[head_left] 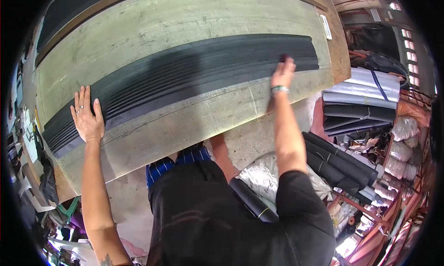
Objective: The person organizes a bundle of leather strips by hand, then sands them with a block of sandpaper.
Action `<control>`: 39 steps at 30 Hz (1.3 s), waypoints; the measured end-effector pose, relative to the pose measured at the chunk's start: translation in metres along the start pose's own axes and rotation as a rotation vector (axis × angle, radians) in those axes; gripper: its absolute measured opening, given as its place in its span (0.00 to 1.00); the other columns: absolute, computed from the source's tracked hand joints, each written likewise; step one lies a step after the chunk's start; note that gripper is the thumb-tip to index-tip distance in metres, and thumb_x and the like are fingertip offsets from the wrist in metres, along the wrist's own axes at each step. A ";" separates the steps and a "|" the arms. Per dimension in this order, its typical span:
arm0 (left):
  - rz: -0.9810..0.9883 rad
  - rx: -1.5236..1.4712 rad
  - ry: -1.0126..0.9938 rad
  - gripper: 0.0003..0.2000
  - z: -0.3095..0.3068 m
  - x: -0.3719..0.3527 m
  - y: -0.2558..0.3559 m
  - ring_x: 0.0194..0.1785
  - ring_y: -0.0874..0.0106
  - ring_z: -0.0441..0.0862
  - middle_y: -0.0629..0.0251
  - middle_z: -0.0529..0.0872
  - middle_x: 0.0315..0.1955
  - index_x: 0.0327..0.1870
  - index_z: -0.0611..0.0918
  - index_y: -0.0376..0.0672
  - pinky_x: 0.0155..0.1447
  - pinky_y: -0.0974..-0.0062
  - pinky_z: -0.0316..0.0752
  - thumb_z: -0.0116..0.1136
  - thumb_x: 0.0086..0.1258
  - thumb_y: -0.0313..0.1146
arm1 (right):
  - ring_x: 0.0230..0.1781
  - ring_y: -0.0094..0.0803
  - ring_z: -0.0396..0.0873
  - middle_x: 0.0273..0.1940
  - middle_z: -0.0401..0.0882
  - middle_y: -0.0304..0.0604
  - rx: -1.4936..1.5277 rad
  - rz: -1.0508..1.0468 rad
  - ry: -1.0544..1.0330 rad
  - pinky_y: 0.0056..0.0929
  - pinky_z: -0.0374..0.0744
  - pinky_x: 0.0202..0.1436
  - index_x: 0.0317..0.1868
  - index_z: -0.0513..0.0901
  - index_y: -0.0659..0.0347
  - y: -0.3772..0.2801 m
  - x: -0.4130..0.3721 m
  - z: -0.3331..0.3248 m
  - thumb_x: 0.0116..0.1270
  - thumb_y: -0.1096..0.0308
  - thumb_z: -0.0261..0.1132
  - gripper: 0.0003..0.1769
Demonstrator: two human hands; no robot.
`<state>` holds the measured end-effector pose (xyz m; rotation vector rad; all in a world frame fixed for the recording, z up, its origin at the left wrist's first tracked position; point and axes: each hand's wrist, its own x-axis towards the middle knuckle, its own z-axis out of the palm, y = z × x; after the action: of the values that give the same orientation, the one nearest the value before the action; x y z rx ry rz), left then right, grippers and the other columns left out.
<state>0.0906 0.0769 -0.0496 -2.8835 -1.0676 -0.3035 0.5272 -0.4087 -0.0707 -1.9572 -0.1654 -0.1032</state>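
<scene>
Long black strips of sheet material (pixel 208 60) lie side by side and overlapping across a worn, pale-topped worktable (pixel 148 34). My left hand (pixel 89 120) presses flat on their left end, fingers spread, with a ring on one finger. Near the right end, my right hand (pixel 282 76) rests at the strips' front edge, a band around its wrist. A small dark red object (pixel 283 58) shows at its fingertips; its kind I cannot make out. The right fingers are slightly blurred and look closed on that object.
A long brown bar (pixel 88 14) runs along the table's far side. Rolls of black material (pixel 340 162) and a white sack (pixel 261 176) lie on the floor at right. Silver and black rolls (pixel 363 88) are stacked beyond, beside a red metal rack (pixel 393 215).
</scene>
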 end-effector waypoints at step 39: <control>0.005 -0.035 -0.015 0.27 -0.012 0.002 0.007 0.87 0.64 0.58 0.71 0.69 0.83 0.83 0.70 0.56 0.89 0.50 0.48 0.49 0.85 0.46 | 0.87 0.60 0.52 0.84 0.61 0.57 -0.654 -0.516 -0.473 0.64 0.49 0.86 0.84 0.65 0.53 -0.092 -0.148 0.095 0.65 0.75 0.65 0.44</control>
<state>0.0942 0.0715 -0.0375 -2.9233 -1.0680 -0.3042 0.3660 -0.2963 -0.0448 -2.5151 -1.0601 -0.0274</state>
